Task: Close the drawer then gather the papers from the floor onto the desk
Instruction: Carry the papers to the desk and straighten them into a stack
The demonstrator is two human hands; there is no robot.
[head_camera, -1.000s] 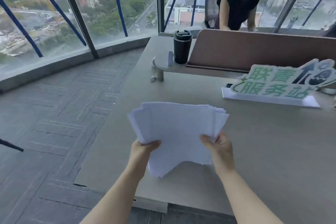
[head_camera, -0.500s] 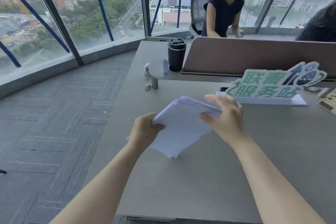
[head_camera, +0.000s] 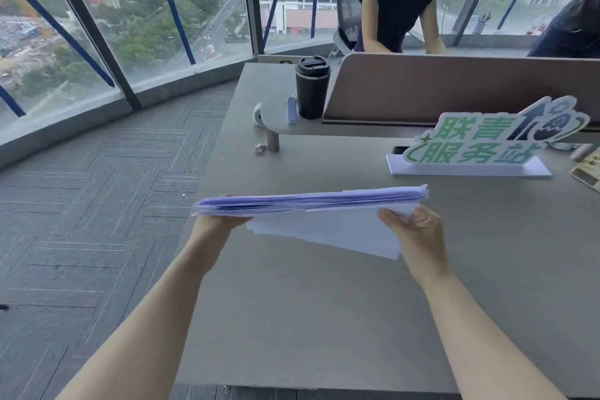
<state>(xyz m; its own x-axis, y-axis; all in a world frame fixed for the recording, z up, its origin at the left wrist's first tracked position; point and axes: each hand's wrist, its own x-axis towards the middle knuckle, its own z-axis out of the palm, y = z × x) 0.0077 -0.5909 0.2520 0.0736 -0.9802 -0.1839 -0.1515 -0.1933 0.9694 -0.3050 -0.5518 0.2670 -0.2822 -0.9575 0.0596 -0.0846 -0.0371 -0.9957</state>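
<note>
A stack of white papers (head_camera: 311, 201) is held nearly level, edge toward me, a little above the grey desk (head_camera: 324, 318). Some lower sheets (head_camera: 341, 234) sag down and forward from the stack. My left hand (head_camera: 216, 227) grips the stack's left end from below. My right hand (head_camera: 412, 230) pinches its right end. Both arms reach over the desk's front edge. No drawer is in view, and no paper shows on the carpet (head_camera: 97, 204).
A black lidded cup (head_camera: 311, 88) and a small tube stand on a raised round shelf (head_camera: 279, 120). A green and white sign (head_camera: 487, 143) sits at the right, before a brown divider panel (head_camera: 454, 88). Behind it a person sits in a mesh chair. Windows curve around the left.
The stack has gone from upright and fanned to tilted, then to nearly flat and squared up. My hands slid out to its two ends. My view moved closer to the desk.
</note>
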